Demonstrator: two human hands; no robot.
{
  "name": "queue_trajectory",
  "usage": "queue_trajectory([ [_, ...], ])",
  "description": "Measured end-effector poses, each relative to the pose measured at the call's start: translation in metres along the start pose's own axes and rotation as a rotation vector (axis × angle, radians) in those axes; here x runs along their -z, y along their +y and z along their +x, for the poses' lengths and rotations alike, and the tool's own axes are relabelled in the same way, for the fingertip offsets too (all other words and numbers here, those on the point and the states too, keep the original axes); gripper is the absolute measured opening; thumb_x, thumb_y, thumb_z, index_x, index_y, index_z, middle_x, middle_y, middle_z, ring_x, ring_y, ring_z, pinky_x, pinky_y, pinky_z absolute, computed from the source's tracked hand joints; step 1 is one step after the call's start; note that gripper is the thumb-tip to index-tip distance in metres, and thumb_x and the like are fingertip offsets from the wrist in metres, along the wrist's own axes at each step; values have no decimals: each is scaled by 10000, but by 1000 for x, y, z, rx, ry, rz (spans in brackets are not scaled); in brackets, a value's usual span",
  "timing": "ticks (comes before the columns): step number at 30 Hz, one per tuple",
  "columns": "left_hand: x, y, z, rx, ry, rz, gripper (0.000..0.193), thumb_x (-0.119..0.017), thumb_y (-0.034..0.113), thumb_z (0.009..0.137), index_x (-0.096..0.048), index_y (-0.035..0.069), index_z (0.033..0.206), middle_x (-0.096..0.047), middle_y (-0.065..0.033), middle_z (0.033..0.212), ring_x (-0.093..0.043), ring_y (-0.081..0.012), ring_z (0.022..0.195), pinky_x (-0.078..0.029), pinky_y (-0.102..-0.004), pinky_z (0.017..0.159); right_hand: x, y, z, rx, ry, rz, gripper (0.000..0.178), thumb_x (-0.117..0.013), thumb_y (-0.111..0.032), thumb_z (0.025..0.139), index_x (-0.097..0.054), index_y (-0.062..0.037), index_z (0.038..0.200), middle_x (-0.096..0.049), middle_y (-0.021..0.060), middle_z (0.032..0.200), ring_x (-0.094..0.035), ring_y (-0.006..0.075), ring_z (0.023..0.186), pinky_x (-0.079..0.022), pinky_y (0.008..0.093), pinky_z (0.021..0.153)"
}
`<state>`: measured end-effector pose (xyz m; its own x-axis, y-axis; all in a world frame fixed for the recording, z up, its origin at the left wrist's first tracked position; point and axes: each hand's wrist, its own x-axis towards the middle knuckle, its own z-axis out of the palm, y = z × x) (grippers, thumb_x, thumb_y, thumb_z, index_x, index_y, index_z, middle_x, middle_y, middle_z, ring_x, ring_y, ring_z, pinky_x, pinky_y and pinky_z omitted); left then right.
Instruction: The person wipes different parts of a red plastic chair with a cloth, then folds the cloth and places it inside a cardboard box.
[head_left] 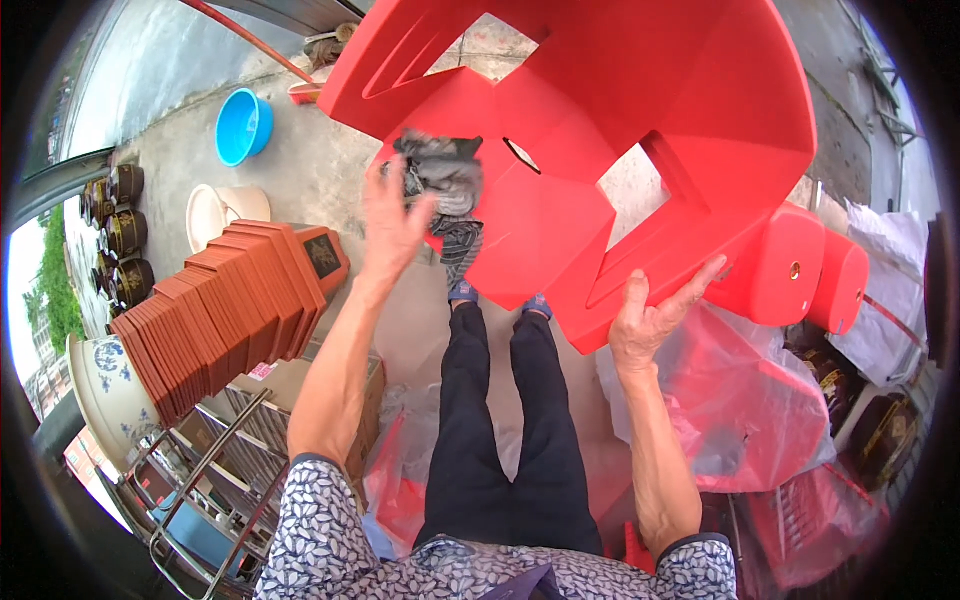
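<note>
A large red plastic chair (540, 215) with cut-out openings fills the upper middle, tilted before me. At its lower right rim is my right hand (648, 318), its thumb on one side of the edge and its fingers along the other. A crumpled grey-and-black cloth (448, 180) lies against the chair's left part, its striped end hanging down over the edge. My left hand (393, 220) is beside the cloth, thumb and fingers apart; motion blurs the fingertips, and whether they touch the cloth is unclear.
To the left stand stacked terracotta-coloured square pots (225, 310), a cream tub (225, 210), a blue basin (243, 127) and dark glazed jars (128, 230). A metal rack (215, 450) is at lower left. Clear plastic wrap (720, 400) covers red things on the right.
</note>
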<state>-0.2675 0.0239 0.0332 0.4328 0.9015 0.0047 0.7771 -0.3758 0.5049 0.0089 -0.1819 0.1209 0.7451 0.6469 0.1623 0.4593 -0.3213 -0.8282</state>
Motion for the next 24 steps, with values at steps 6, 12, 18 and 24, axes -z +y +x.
queue_trajectory([
  [6,-36,37,10,-25,-148,363,849,-811,431,781,-478,112,1493,-353,-316,1506,-391,-508,1347,-402,-565,1054,-2,-9,0,-13,-8,1,937,-609,1,876,-51,-7,1629,-171,271,1652,-262,386,1503,-256,429,1218],
  [12,-88,109,-63,-408,-290,224,546,-697,148,724,-669,158,1268,-533,-182,1143,-543,-363,1016,-484,-460,766,-1,-3,-1,-6,-16,-49,934,-610,-12,888,-35,10,1624,-120,270,1666,-197,385,1529,-198,441,1239],
  [18,-82,93,-55,-635,-395,125,615,-712,154,760,-623,179,1368,-523,-175,1340,-544,-318,1110,-479,-473,869,2,-11,0,-73,-7,-20,900,-595,-11,926,-48,-42,1640,-98,210,1691,-180,334,1546,-194,422,1243],
  [24,-66,26,86,-463,-124,361,692,-640,76,813,-527,259,1471,-510,-193,1450,-524,-368,1286,-425,-531,1071,-3,-11,-1,-29,12,-82,907,-600,-68,917,-53,-41,1640,-113,211,1687,-173,339,1544,-173,434,1251],
])
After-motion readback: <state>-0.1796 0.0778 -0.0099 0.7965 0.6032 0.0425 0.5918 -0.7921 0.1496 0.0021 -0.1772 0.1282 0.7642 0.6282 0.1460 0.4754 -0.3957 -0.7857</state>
